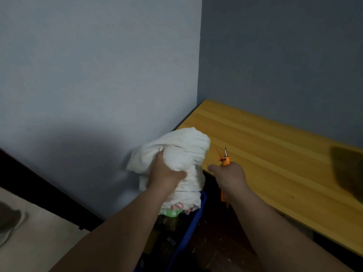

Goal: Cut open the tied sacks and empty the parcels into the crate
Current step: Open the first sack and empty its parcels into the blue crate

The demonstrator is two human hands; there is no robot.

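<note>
Grey-blue corner walls filled the top of the frame, a wooden table (pixel 275 146) at right; the sack was mid-emptying.

My left hand (pixel 167 173) gripped the white sack (pixel 182 148), upended at centre over the blue crate (pixel 193 222), colourful parcels (pixel 176 208) showing at its mouth; my right hand (pixel 229 177) was curled round an orange cutter (pixel 225 160). I judged the cut done and tipping unfinished. No writing was legible.

The sack (pixel 176 152) is soft white woven cloth, matt and creased. The desk (pixel 275 146) is pale yellow wood, smooth with a slight sheen. The cutter (pixel 225 163) has an orange plastic body and a thin metal tip. The crate (pixel 193 222) rim is glossy blue plastic.
</note>
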